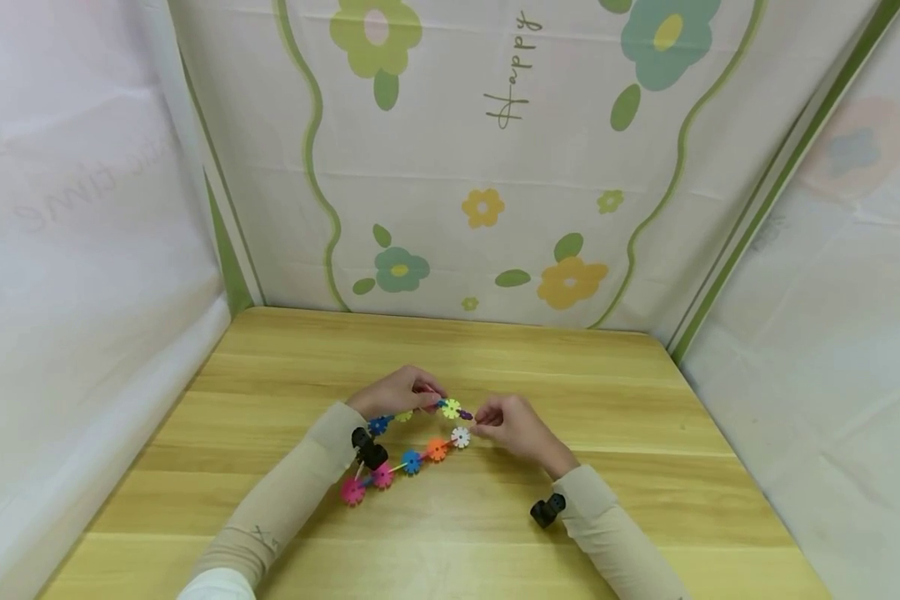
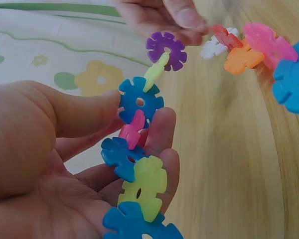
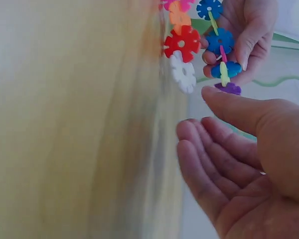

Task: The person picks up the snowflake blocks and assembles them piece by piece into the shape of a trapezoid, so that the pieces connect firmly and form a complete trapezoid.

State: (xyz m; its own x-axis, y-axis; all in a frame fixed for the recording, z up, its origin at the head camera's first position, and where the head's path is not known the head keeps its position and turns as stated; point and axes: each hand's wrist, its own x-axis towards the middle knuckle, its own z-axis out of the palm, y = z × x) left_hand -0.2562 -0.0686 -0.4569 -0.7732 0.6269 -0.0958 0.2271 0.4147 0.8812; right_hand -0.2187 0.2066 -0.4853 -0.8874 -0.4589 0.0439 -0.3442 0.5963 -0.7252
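A chain of notched plastic snowflake discs runs in a bent loop over the table. My left hand [image 1: 401, 390] pinches a blue disc [image 2: 145, 113] between thumb and fingers. Past that disc come a yellow disc [image 2: 155, 74] and a purple disc [image 2: 175, 56] at this end of the chain. The other end is a white disc [image 3: 183, 74], joined to a red disc [image 3: 190, 50]. My right hand [image 1: 516, 425] is close by both ends, its thumb and fingers apart in the right wrist view with nothing between them.
Pink discs [image 1: 353, 492] form the near-left bend of the chain, below the left wrist. The wooden table [image 1: 450, 533] ends at a flower-printed cloth wall [image 1: 435, 150] behind. White cloth [image 1: 67, 333] hangs along both sides.
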